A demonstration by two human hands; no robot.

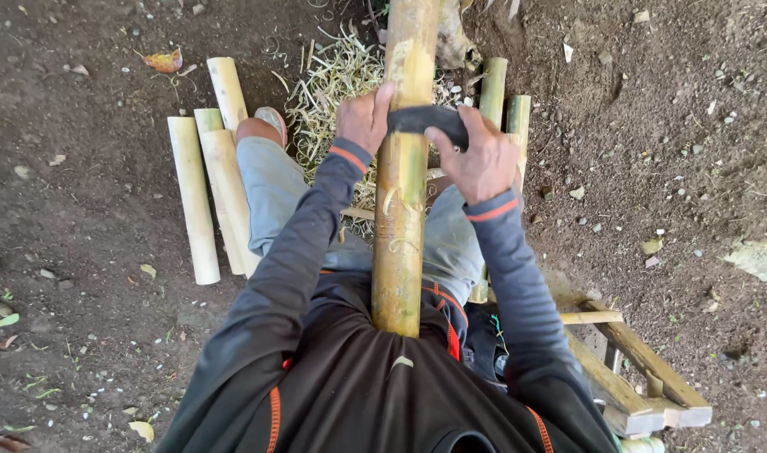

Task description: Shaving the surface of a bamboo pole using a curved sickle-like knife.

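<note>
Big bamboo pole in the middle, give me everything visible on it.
The bamboo pole is thick, yellow-green with brown blotches, and thin peeled curls cling to its skin. It runs from the person's chest up past the top edge. The left hand and right hand hold a dark tool across it. Shavings lie behind.

A long bamboo pole point(403, 184) is braced against the body and gripped by both hands. The left hand point(362, 117) and right hand point(482, 155) are closed on a dark scraper point(425, 119) laid across it. Peeled bamboo pieces point(207, 180) and shavings point(333, 80) are seen on the dirt ground point(81, 210).
</note>
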